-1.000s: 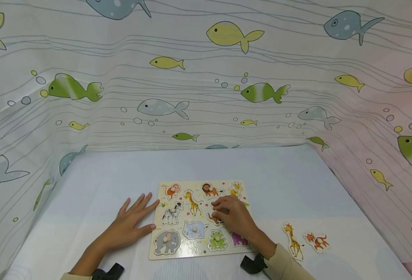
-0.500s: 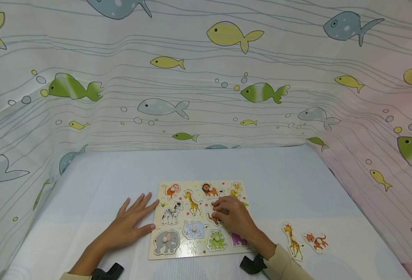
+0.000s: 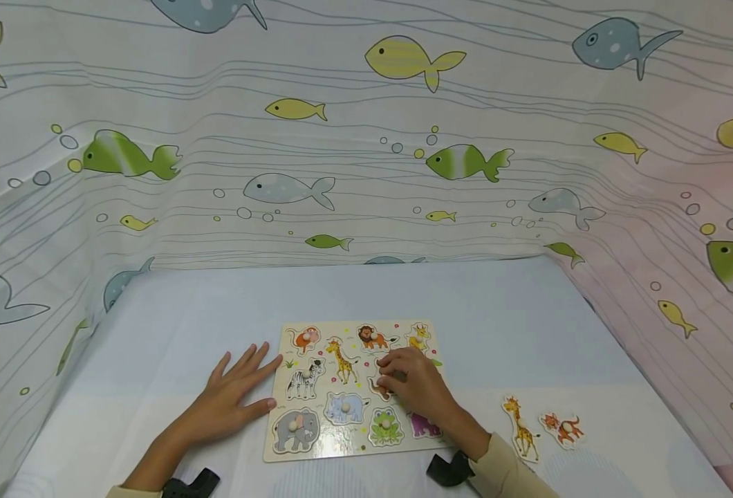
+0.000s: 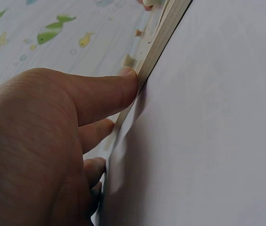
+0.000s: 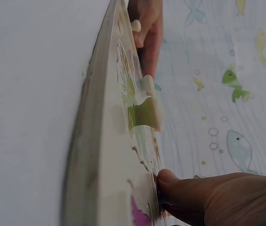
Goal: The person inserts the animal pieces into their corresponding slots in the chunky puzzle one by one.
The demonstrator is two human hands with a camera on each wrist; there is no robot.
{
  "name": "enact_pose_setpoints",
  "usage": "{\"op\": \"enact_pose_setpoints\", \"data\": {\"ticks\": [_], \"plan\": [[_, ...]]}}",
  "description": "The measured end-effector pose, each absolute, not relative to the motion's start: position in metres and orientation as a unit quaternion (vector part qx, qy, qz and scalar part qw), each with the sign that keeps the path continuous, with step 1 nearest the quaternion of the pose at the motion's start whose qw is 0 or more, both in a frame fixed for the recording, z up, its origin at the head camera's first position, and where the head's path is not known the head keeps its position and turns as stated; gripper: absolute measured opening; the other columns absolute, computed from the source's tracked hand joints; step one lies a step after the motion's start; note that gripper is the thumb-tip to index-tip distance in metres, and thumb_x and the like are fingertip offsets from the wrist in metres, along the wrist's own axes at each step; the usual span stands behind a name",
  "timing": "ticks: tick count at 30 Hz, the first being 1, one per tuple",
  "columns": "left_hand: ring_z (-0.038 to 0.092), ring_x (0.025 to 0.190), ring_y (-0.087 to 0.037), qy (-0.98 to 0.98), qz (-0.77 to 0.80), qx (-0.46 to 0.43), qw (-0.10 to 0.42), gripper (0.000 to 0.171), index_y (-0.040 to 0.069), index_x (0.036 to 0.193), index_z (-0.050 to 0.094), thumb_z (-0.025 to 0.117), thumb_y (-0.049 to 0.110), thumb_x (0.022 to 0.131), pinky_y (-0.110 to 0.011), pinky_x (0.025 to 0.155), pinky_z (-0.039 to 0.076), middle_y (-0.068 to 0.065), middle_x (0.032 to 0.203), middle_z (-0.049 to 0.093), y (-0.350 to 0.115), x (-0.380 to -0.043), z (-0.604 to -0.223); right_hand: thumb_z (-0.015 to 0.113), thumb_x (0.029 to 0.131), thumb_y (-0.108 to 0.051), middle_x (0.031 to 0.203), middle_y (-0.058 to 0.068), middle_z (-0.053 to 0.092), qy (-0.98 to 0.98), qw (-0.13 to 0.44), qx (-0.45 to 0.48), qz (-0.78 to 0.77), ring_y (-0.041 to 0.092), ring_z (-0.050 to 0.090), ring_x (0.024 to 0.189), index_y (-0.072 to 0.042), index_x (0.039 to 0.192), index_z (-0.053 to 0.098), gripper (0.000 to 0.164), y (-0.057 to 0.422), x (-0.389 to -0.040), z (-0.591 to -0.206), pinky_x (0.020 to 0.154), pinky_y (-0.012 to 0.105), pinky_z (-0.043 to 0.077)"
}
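A wooden knob puzzle board (image 3: 317, 453) with animal pictures lies flat on the table. My left hand (image 3: 232, 404) rests beside it with fingers spread; its thumb and index finger touch the board's left edge, and the left wrist view shows the thumb (image 4: 107, 94) against that edge. On the right half of the board, my right hand (image 3: 419, 387) pinches a brown animal puzzle piece (image 3: 379, 389), mostly hidden under the fingers. The right wrist view has the thumb (image 5: 182, 188) low at the board's face. Elephant (image 3: 296, 430), hippo (image 3: 345, 408) and frog (image 3: 386, 427) pieces sit in the board.
A loose giraffe piece (image 3: 520, 429) and a loose tiger piece (image 3: 563, 429) lie on the white tabletop (image 3: 497, 311), right of the board near the right sleeve (image 3: 509, 467). Behind the table hangs a fish-patterned cloth (image 3: 366, 152).
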State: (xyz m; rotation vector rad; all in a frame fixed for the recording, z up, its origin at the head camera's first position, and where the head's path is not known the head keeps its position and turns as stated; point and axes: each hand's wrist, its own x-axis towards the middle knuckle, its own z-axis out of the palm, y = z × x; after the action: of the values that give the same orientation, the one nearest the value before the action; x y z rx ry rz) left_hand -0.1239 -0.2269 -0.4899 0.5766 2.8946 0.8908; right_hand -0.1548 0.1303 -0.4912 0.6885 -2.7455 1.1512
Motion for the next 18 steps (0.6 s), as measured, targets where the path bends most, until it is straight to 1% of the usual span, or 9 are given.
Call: {"op": "enact_pose_setpoints", "data": {"ticks": [7,13,16,18], "plan": [[0.023,0.15,-0.048,0.938,0.289,0.188,0.025,0.071,0.02,0.149,0.048,0.07,0.048,0.088,-0.067,0.119,0.003,-0.019,0.161,0.032,-0.2288,-0.1232,-0.491,0.083,0.081,-0.016,0.107,-0.002,0.073,-0.897,0.045,0.239,0.37,0.018,0.064,0.11,-0.014,0.089,0.077,0.01,0.129,-0.155,-0.4918,0.107,0.046,0.048],[0.024,0.149,-0.049,0.938,0.289,0.192,0.019,0.07,0.019,0.149,0.049,0.07,0.047,0.089,-0.066,0.119,0.003,-0.02,0.161,0.032,-0.2298,-0.1223,-0.4901,0.083,0.081,-0.016,0.109,0.0,0.072,-0.898,0.042,0.237,0.369,0.02,0.063,0.111,-0.012,0.094,0.077,0.014,0.1277,-0.1544,-0.4906,0.107,0.047,0.048],[0.024,0.149,-0.049,0.937,0.292,0.194,0.018,0.069,0.019,0.149,0.049,0.069,0.047,0.089,-0.066,0.119,0.003,-0.02,0.161,0.032,-0.2291,-0.1225,-0.4884,0.082,0.083,-0.017,0.11,-0.001,0.071,-0.899,0.039,0.232,0.369,0.02,0.063,0.113,-0.012,0.097,0.077,0.016,0.1281,-0.1535,-0.49,0.102,0.044,0.052],[0.023,0.149,-0.048,0.936,0.295,0.193,0.021,0.069,0.019,0.149,0.048,0.069,0.047,0.089,-0.066,0.119,0.003,-0.02,0.161,0.032,-0.228,-0.1232,-0.4877,0.08,0.085,-0.018,0.112,-0.002,0.07,-0.898,0.036,0.228,0.375,0.018,0.063,0.111,-0.013,0.101,0.077,0.016,0.1296,-0.1526,-0.4894,0.095,0.039,0.056]]}}
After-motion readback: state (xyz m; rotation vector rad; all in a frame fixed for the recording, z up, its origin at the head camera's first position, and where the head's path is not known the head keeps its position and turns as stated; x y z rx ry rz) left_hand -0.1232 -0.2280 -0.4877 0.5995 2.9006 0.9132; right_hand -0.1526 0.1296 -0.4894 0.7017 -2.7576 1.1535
